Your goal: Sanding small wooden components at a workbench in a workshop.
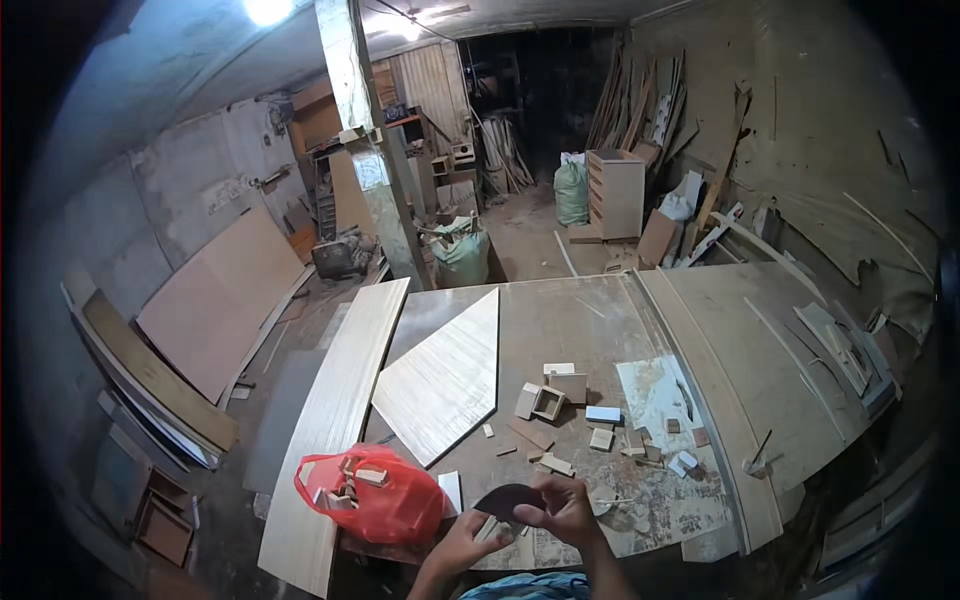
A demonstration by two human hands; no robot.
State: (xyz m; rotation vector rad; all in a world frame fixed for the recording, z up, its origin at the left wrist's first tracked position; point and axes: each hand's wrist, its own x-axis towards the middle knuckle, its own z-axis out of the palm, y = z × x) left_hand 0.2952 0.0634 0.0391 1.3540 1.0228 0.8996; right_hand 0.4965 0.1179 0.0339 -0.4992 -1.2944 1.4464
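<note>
Near the table's front edge, my right hand (566,510) is closed on a dark, thin, round-edged sheet (507,499) that looks like sandpaper. Close by on its left, my left hand (462,546) is closed around a small pale wooden piece (488,529), just under the sheet. The fingertips are partly hidden behind the sheet. Left of my hands sits a red plastic bag (400,505) with several small wood blocks in its mouth. Ahead on the table lie a small open wooden box (548,403), a white-topped block (603,414) and several loose blocks.
A long pale board (335,430) runs along the worktable's left side, beside an angled pale panel (445,385). A stained white sheet (655,395) lies at the right. Beyond the table stand a pillar (375,180), a filled sack (462,252) and a drawer cabinet (622,195).
</note>
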